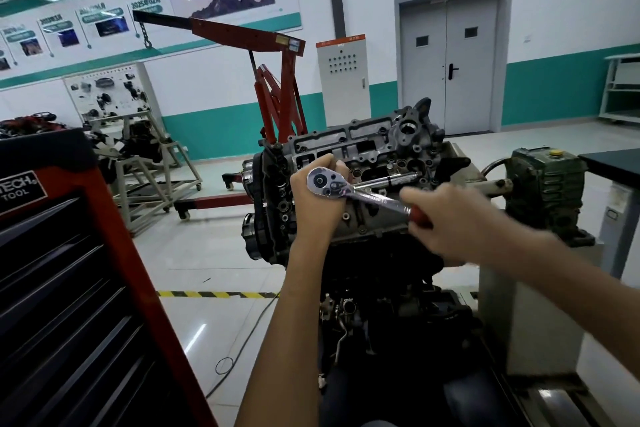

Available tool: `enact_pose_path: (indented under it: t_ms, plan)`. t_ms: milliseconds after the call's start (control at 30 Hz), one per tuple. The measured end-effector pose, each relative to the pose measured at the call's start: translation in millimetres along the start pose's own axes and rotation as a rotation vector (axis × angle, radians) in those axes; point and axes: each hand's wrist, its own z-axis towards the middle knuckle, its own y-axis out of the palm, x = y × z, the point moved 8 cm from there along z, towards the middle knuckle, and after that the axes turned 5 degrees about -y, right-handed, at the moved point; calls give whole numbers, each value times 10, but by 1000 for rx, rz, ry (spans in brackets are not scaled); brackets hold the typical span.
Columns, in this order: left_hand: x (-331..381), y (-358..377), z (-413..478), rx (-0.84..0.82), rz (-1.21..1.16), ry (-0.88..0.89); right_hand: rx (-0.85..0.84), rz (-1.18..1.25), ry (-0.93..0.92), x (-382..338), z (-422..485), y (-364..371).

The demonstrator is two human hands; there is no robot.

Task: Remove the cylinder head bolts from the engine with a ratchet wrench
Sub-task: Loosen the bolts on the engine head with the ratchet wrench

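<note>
Your left hand (pixel 317 199) clenches the ratchet wrench (pixel 349 189) under its head at the near side of the engine (pixel 381 146), right hand (pixel 446 224) grips its red handle (pixel 418 216): stiff steel, slick chrome, pull from the handle end.

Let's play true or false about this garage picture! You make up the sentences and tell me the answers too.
1. The right hand holds the ratchet wrench by its red handle. True.
2. The left hand hangs down empty. False: it is up at the wrench's round head, fingers curled, right against the engine.
3. The crane behind the engine is blue. False: it is red.
4. The grey double door is closed. True.
</note>
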Motion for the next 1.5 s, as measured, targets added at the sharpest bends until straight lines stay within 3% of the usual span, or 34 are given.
enact_pose_path:
  t_ms: [67,167,333,433,533,633,733,800,967,1067,1133,1333,1433,1500]
  plan:
    - [6,-19,17,-7,14,-11,77,-165,-58,35,103,-276]
    - [-54,-35,-36,-3,-15,-17,78,-155,-18,-9,33,-172]
    - [-77,12,-86,49,-113,-43,218,400,241,-402,-270,582]
    - [-53,6,-105,55,-140,-30,233,627,251,-662,-237,827]
    - [-97,-109,-90,54,-98,-35,141,439,167,-504,-189,613]
    - [-61,-92,-43,-33,-2,-19,-5,47,18,-160,-51,158]
    - [45,45,-34,-127,30,24,77,-252,-48,92,98,-378]
    - [25,77,-56,-110,-13,-9,100,-265,-23,138,84,-420]
    - [-100,39,-99,75,-129,-75,132,250,204,-170,-253,363]
    - [-80,105,-110,76,-167,-70,212,671,276,-524,-315,767]
    - [-61,95,-112,58,-145,-42,230,785,257,-599,-295,811]
    - [8,4,6,-63,50,13,-43,102,3,-35,-62,100]
    - [77,4,55,-86,141,55,77,-196,-83,87,105,-356]
    - [37,-4,23,-57,105,40,101,-178,-65,85,91,-349]
